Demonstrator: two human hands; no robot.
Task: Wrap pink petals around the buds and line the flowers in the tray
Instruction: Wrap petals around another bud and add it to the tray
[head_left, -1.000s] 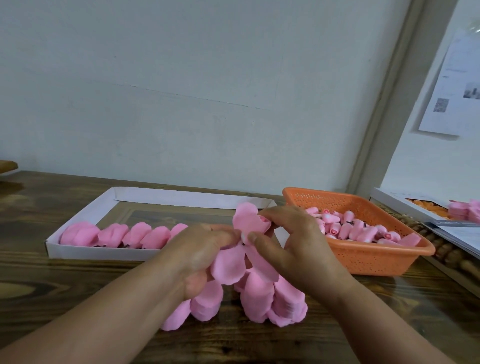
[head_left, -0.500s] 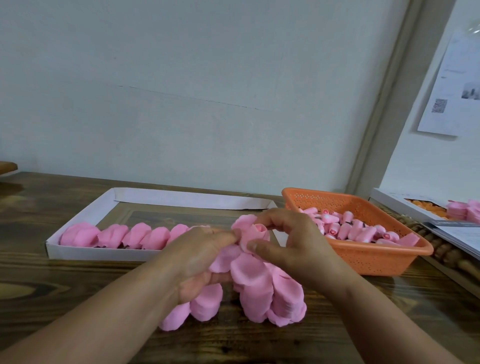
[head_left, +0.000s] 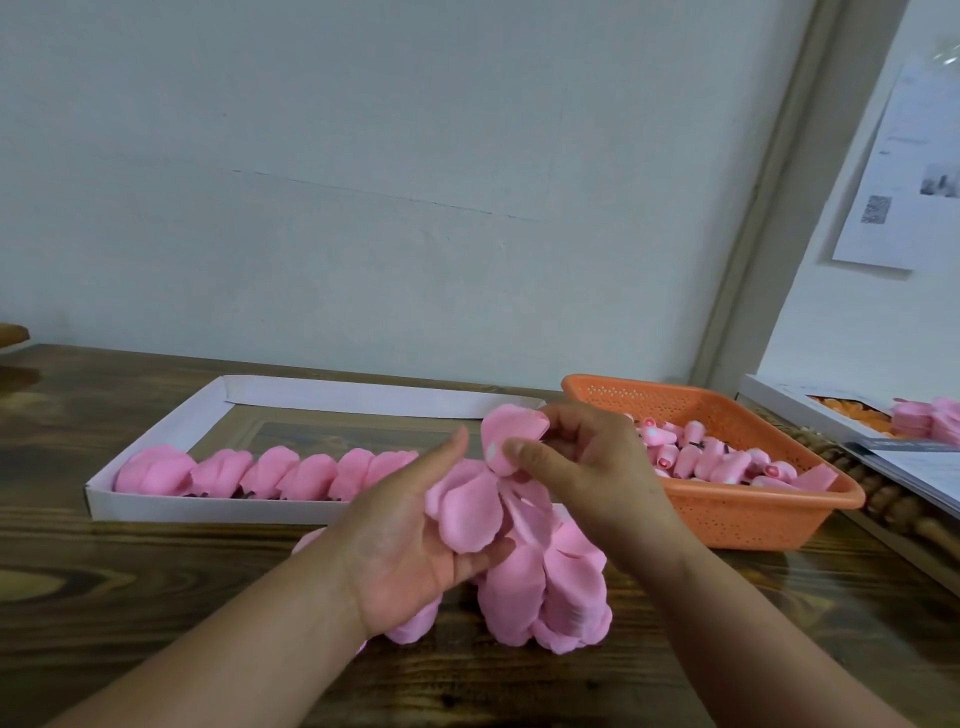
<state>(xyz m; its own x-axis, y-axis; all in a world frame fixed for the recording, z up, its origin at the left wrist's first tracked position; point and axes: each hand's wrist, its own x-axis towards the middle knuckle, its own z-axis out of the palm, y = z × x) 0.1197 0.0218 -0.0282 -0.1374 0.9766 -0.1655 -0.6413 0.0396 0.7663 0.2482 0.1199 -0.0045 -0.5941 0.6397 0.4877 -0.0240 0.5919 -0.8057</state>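
Note:
My right hand pinches a pink bud with a petal wrapped round it, held up above the table. My left hand is turned palm-up beside it. Its fingers are straight behind a bunch of loose pink petals, and its thumb pins their lower edge. More petals lie stacked on the table under both hands. A row of several finished pink flowers lines the front of the white tray. The orange basket to the right holds many pink buds.
The wooden table ends at a pale wall close behind the tray. At the far right stand a second white box with orange pieces and pink petals, a row of wooden beads, and papers.
My left hand has turned palm-up and spread its fingers under the petals. My right hand has lifted the bud a little and folded a petal over it.

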